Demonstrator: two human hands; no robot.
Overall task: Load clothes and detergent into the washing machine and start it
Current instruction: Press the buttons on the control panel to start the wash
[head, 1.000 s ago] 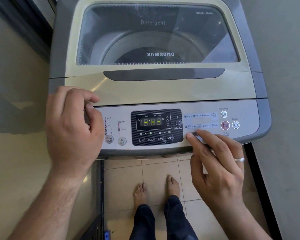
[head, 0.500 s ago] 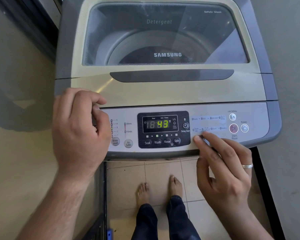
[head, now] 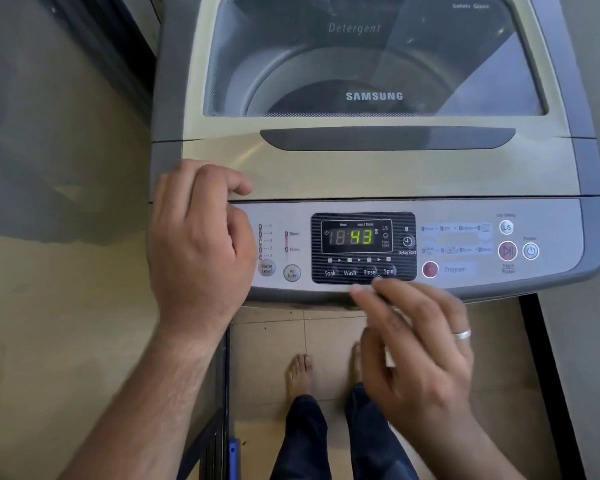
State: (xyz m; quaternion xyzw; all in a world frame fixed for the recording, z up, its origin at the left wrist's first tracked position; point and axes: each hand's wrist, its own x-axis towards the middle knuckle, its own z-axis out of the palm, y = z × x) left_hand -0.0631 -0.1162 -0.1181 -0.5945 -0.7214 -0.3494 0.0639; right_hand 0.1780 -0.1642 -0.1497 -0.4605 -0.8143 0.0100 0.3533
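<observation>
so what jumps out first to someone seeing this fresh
The glowing green 43 on the display, mid control panel, draws the eye first. Above it the closed glass lid shows SAMSUNG and the drum beneath. The left hand rests on the panel's left end; the blurred right hand hovers below the Spin button.

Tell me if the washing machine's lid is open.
No, the lid lies flat and closed above the control panel.
</observation>
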